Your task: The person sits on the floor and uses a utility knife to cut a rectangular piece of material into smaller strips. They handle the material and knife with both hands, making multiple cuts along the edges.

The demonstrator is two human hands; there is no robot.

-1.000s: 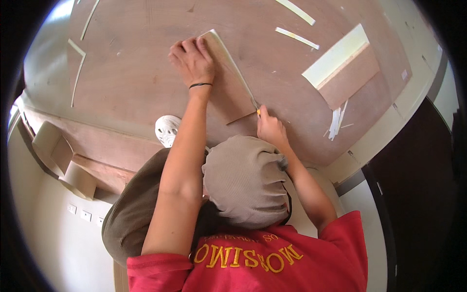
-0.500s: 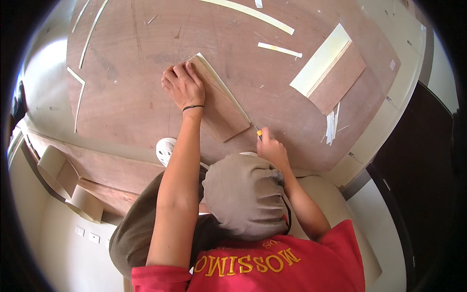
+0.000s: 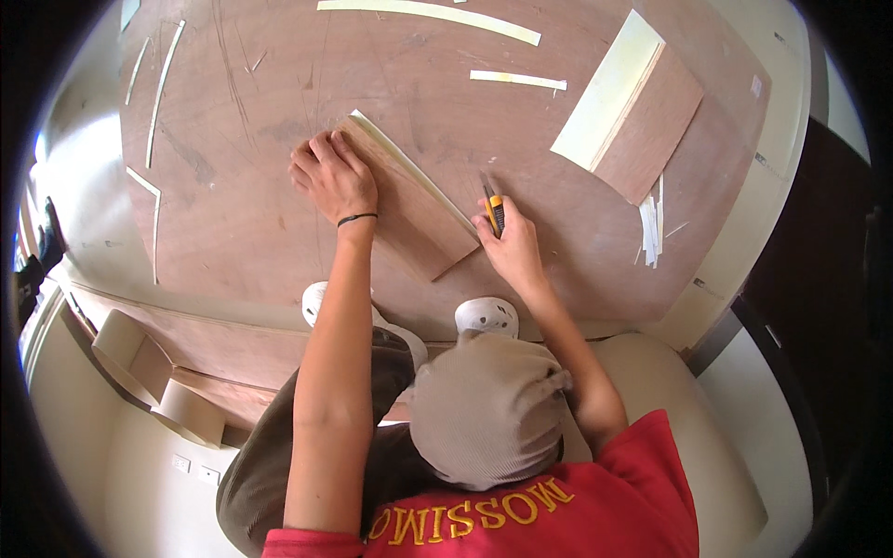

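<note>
Your plank [image 3: 419, 209] lies aslant in the near middle of the big board [image 3: 251, 232], its near end toward the board's near edge. Your left hand [image 3: 335, 181] bears on its left side toward the far end, fingers bent and partly spread; whether they pinch the wood or only press, I cannot tell. Your right hand [image 3: 512, 244] is closed round the cutter [image 3: 496, 214], just beside the plank's near right corner, blade pointing at the board's far edge. The plank could swivel, I judge, since only 1 hand steadies it and its near end is unheld. The blade could skid off that narrow edge if pushed sideways, or score the board if it dips; its tip is blurred, so I cannot tell whether it touches. The pale strip [image 3: 414, 160] along the plank's right side could tear if the blade catches its grain. The plank is flat, brown and grained, a long rectangle; the board looks smooth but streaked and scratched. Toward the right edge, a glossy cream panel [image 3: 606, 98] adjoins another plank [image 3: 656, 130], with thin white scraps [image 3: 651, 223] bundled below. Near the far edge, 1 long strip [image 3: 433, 16] bows gently.
</note>
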